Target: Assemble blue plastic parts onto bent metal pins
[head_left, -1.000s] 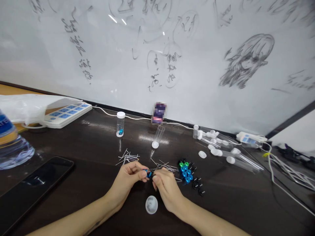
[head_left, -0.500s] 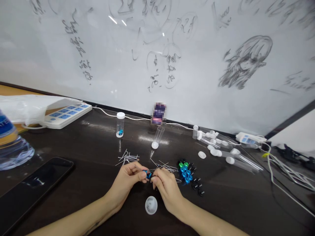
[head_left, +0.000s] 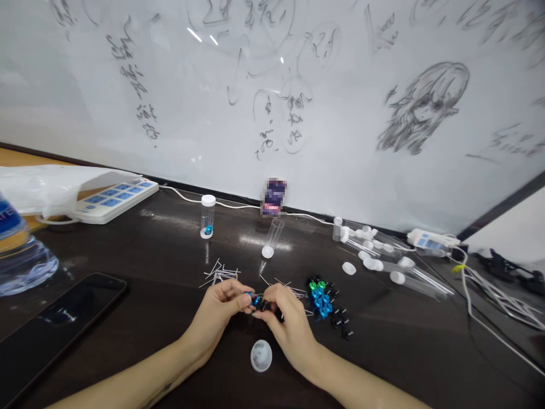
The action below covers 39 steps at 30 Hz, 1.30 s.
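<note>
Over the dark table, my left hand [head_left: 219, 312] pinches a small blue ring-like metal part [head_left: 255, 300] between thumb and fingers. My right hand [head_left: 292, 324] is closed on a small black piece [head_left: 263, 306], which meets the blue part. Fingers cover some of both. Below them sits a small whitish round cup [head_left: 261, 356] with tiny bits in it. Bent metal L-shaped rods [head_left: 221, 274] lie beyond my left hand. More of these rods [head_left: 298, 293] are partly hidden behind my right hand. To the right are blue and green metal parts [head_left: 319, 298] and loose black pieces [head_left: 339, 321].
A capped clear tube [head_left: 207, 216] with a blue part stands at the back, near an uncapped tube [head_left: 276, 230]. More tubes and white caps [head_left: 372, 264] lie right. A phone [head_left: 63, 324], water bottle [head_left: 23, 255] and power strip [head_left: 117, 199] are left. A whiteboard [head_left: 191, 125] stands behind.
My right fingers have shifted slightly, and the black piece now shows more clearly between them. The blue part stays in my left hand.
</note>
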Tool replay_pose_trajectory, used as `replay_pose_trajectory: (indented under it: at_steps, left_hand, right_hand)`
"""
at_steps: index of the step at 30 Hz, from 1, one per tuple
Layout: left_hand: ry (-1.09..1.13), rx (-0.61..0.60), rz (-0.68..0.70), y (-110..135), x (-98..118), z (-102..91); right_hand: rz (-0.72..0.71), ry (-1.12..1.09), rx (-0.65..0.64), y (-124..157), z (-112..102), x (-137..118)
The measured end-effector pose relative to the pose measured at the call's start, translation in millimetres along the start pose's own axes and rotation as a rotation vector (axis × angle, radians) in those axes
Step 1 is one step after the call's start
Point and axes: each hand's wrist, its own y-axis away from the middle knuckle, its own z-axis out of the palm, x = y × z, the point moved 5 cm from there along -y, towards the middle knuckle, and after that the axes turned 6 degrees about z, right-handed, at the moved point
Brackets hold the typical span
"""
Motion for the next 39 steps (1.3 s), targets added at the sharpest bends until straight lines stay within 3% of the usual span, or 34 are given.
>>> replay_pose_trajectory:
  at_steps: [7,16,24,34,39]
  left_hand:
    - [0.000,-0.017,-0.009,0.7,-0.1,1.4]
    - [0.011,-0.014,-0.005,0.1,-0.5,0.8]
    - [-0.004,-0.001,-0.012,0.4,0.8,2.7]
    - [0.011,-0.011,-0.008,-0.8,-0.4,0.9]
    - [-0.004,-0.022,-0.009,-0.3,-1.1,1.6]
  right_hand:
    - [0.007,0.034,-0.099,-1.9,0.7,-2.7]
    - [-0.010,0.061,-0.011,0.9,1.6,-1.7]
    - [-0.017,0.100,-0.107,-0.7,4.9,-3.0]
    - [0.029,0.069,-0.038,-0.9,1.6,-1.5]
    - [0.011,0.094,-0.113,-1.3,4.6,-1.4]
